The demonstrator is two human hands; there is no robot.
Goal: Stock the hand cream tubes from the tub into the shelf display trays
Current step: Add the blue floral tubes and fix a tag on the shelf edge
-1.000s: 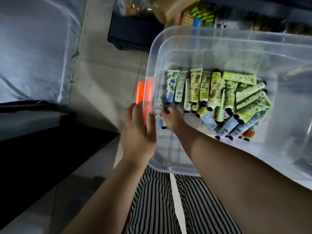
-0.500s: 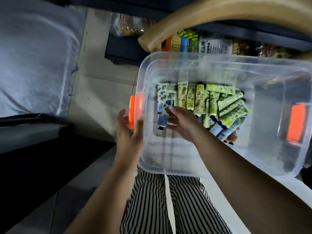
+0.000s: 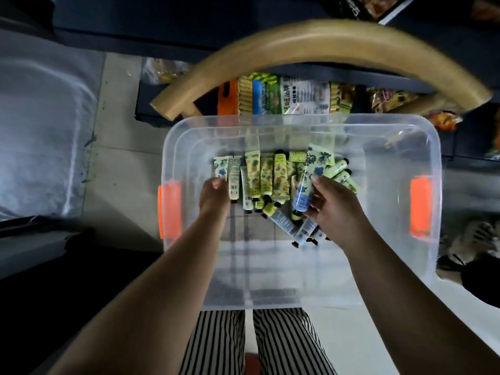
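Observation:
A clear plastic tub (image 3: 338, 272) with orange handles rests over my lap. Several hand cream tubes (image 3: 270, 177), mostly green and yellow flowered, lie in a loose row at its far middle. My right hand (image 3: 335, 212) is shut on a blue-flowered tube (image 3: 308, 182), holding it tilted above the right end of the pile. My left hand (image 3: 213, 198) is inside the tub with its fingers curled over the lower end of the leftmost blue-flowered tube (image 3: 219, 167); the grip itself is hidden. No display trays are clearly visible.
A curved wooden chair back (image 3: 311, 47) arches just beyond the tub. Behind it a low dark shelf (image 3: 151, 104) holds packaged snacks (image 3: 292, 98). Pale floor tiles (image 3: 119, 163) lie to the left. My striped trousers (image 3: 270, 342) show below the tub.
My left hand left the tub's orange left handle and reached inside to the leftmost tubes. My right hand lifted a blue tube and carried it to the right.

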